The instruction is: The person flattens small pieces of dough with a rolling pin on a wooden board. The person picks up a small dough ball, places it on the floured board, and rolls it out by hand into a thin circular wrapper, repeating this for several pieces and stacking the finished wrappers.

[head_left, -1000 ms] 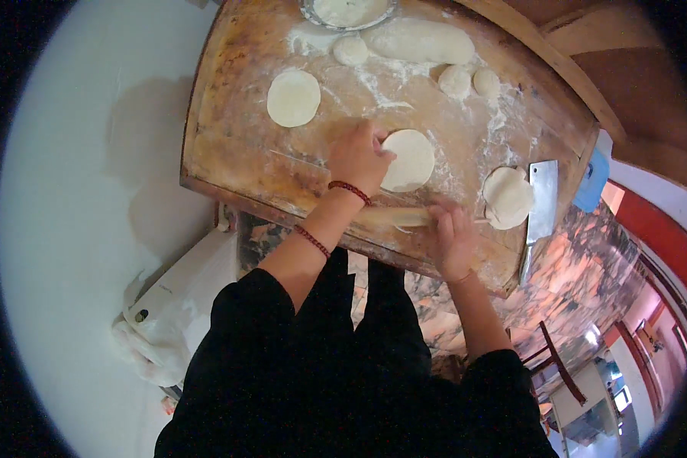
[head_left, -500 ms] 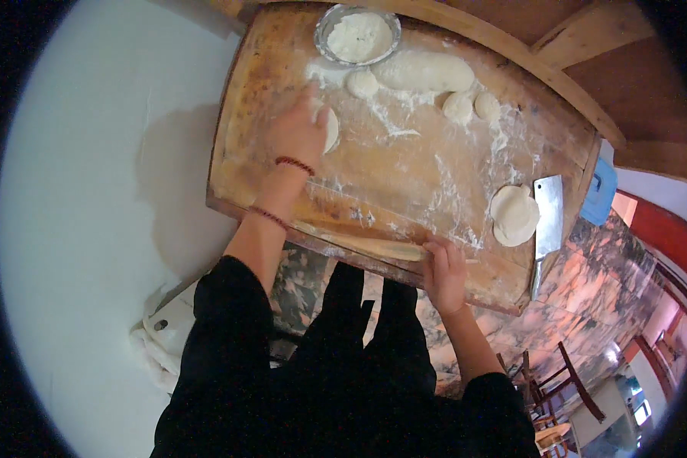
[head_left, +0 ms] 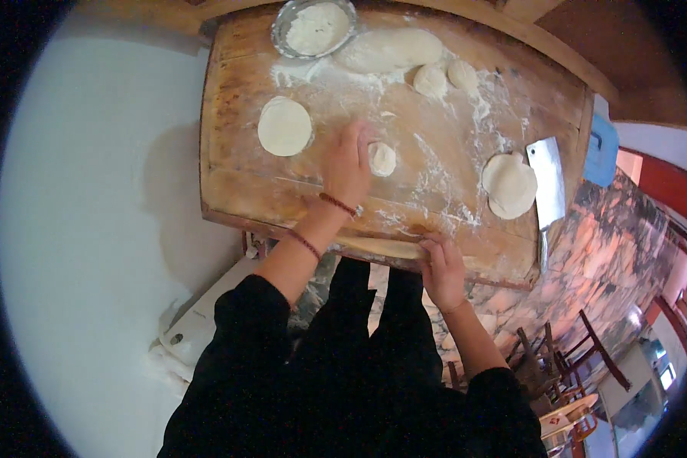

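My left hand point(head_left: 349, 162), with beaded bracelets at the wrist, rests low over the floured wooden board point(head_left: 237, 179). Its fingers are stretched out, right beside a small round dough piece point(head_left: 382, 159). At the board's near edge, my right hand point(head_left: 444, 271) is closed round the right end of a wooden rolling pin point(head_left: 382, 247). A thin flat dough round point(head_left: 285, 127) lies alone on the left. Over on the right, a stack of flat dough rounds point(head_left: 510, 186) sits against a cleaver point(head_left: 547, 183).
A metal bowl of flour point(head_left: 314, 29) stands at the far left. Next to it lies a thick dough log point(head_left: 391, 50), with two small dough pieces point(head_left: 430, 80) nearby. A blue plastic object point(head_left: 601, 151) is past the board's right edge; chairs point(head_left: 588, 347) stand on the floor.
My left hand has left the flat round on the left and moved right. The small dough piece near the bowl now lies nearer, beside that hand. The right hand keeps the rolling pin.
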{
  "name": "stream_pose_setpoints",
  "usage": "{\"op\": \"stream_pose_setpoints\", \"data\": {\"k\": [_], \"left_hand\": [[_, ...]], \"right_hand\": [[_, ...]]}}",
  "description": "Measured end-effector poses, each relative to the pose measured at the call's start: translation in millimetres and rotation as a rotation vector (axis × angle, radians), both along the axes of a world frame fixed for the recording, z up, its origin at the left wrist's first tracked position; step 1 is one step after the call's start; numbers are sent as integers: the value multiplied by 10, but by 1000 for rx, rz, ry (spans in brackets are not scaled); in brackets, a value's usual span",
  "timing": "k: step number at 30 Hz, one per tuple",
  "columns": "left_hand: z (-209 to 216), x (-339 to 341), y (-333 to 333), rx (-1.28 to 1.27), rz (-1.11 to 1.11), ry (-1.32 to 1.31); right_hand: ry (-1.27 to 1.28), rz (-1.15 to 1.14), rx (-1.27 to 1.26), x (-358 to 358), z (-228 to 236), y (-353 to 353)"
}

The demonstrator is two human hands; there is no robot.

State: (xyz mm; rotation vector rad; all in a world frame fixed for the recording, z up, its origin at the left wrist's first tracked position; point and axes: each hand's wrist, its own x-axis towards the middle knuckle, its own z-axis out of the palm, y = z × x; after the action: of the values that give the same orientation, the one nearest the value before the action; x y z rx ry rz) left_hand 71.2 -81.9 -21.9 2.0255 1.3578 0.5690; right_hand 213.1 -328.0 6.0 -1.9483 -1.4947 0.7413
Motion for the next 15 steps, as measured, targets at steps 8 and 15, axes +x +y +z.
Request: {"op": "stream_pose_setpoints", "data": {"k": [8,15], "left_hand": [[-96,487,-41,223,-395,535],[-64,569,42,293,-415,490]], "right_hand": [[-7,-44,-4,-39,-70,62],[72,-53,27,-21,-107,203]]}}
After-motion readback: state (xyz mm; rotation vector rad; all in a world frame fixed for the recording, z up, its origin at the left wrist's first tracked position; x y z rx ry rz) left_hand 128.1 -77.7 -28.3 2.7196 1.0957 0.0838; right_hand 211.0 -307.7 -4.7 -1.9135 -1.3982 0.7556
